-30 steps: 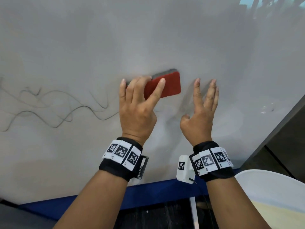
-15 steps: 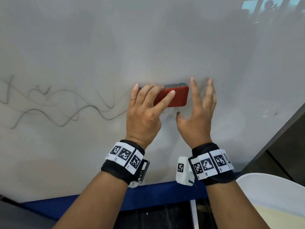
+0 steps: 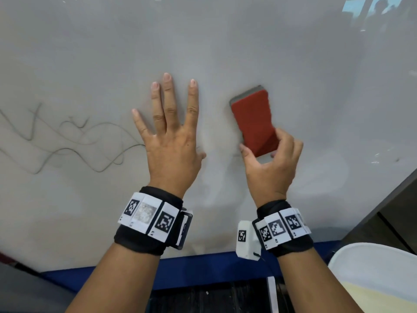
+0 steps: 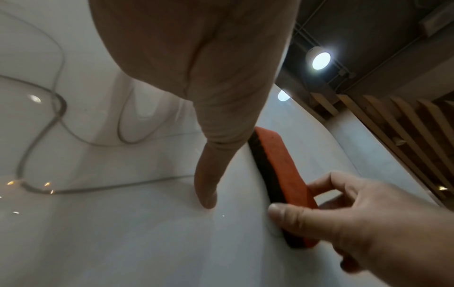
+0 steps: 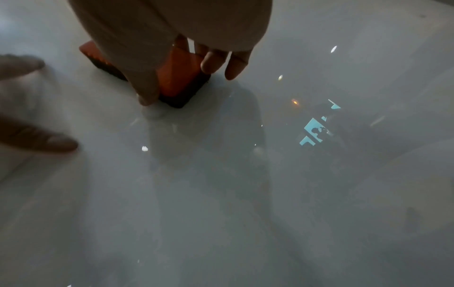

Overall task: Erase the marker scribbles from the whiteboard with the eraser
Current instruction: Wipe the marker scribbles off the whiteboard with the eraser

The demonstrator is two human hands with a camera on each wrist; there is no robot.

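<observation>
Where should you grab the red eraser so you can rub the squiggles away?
Grab the eraser by its two long edges, coming from its red back, as the right hand does now near the lower end. Its dark felt face lies against the whiteboard, so that side must stay free. A grip nearer the middle would probably press more evenly on the scribbles.

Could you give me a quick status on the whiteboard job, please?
Left hand flat on whiteboard. Right hand grips eraser. Scribbles remain, left. Nothing blocking.
</observation>
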